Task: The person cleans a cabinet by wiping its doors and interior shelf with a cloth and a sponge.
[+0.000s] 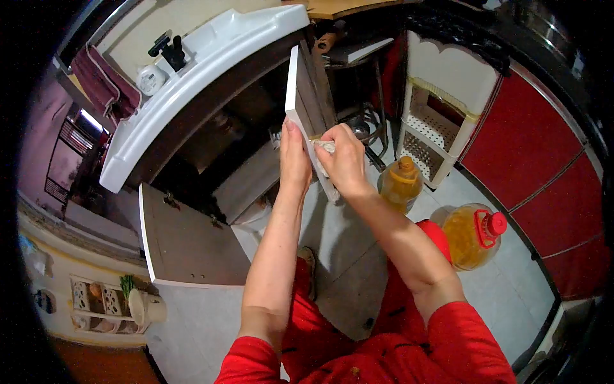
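A cabinet door [310,99] stands swung out below the sink, its narrow white edge toward me. My left hand [295,159] lies along the door's left face, fingers stretched upward and pressed to it. On the opposite face, my right hand [346,157] is closed around a crumpled pale cloth [326,146], which touches the door near its edge. Part of the cloth is hidden inside the fingers. A second cabinet door [192,243] hangs open at the left, with the dark cabinet interior [220,137] between the two.
Above the cabinet is a white sink [211,57] with a black faucet [169,51]. A bottle of yellow liquid [401,185] and a larger red-capped jug [472,237] stand on the floor at right. Behind them are a white plastic rack [441,121] and red cabinets [511,134].
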`<move>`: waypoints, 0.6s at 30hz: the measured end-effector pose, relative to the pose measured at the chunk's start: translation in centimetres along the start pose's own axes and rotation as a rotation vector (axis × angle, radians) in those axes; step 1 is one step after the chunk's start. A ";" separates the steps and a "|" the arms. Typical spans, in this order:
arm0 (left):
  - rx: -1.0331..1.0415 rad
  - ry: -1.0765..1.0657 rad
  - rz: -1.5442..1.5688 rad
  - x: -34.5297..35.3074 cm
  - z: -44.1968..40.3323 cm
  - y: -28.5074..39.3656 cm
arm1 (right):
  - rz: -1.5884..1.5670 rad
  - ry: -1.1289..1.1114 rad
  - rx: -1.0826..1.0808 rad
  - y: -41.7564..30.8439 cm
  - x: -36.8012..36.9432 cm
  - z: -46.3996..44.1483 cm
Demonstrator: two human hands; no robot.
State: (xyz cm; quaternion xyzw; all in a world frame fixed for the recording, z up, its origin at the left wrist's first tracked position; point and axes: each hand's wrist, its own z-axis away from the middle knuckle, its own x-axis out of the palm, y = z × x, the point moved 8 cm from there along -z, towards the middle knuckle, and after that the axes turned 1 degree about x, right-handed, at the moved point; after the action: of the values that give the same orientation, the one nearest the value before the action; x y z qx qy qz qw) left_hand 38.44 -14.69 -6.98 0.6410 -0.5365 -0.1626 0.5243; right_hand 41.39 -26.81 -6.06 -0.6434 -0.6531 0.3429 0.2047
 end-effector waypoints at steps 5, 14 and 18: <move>-0.009 0.022 -0.007 0.0 0.3 0.3 | 0.037 -0.117 0.144 2.6 1.2 1.3; 0.011 -0.006 -0.045 0.2 0.3 0.3 | -0.026 0.022 0.086 0.8 0.1 0.0; -0.006 0.046 -0.021 0.0 0.4 0.3 | 0.025 -0.039 0.221 2.6 0.9 0.9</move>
State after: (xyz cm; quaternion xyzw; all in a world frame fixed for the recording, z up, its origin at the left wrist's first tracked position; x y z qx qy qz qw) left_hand 38.05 -14.86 -6.89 0.6485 -0.5171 -0.1547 0.5367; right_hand 42.54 -26.25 -8.70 -0.6185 -0.6069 0.4276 0.2574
